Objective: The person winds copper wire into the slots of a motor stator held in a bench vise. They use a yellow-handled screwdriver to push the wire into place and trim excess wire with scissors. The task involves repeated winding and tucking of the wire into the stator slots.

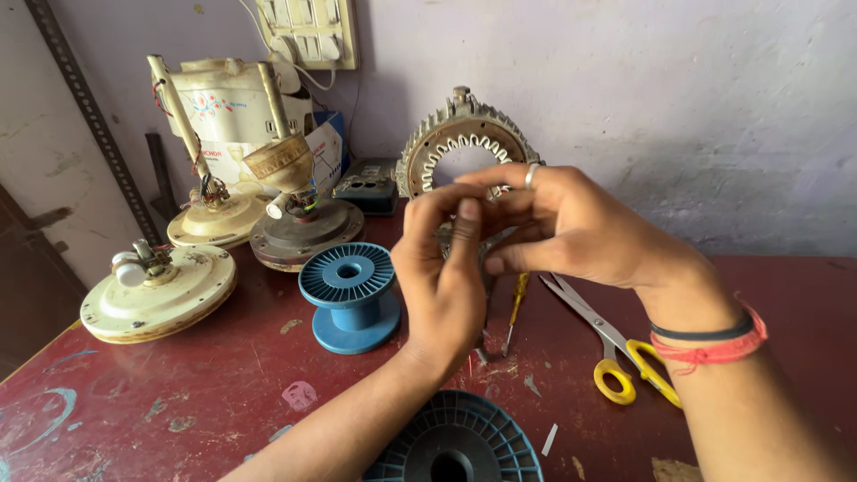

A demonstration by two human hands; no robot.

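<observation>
My left hand [442,286] and my right hand [571,228] are raised together above the red table [178,393]. Their fingertips meet in a pinch around a small pale piece [498,191]; what it is cannot be made out. My right hand wears a ring and wrist bands. Directly behind the hands, a metal stator ring [464,143] with slotted teeth leans against the wall. Under the hands lie a yellow-handled screwdriver [516,299] and yellow-handled scissors [616,353].
A blue plastic spool [348,299] stands left of my left hand, and a darker spool [455,442] sits at the near edge. Fan motor housings [159,290] [303,228] crowd the left side. A black switch box [368,187] and a wall switchboard [308,31] are at the back.
</observation>
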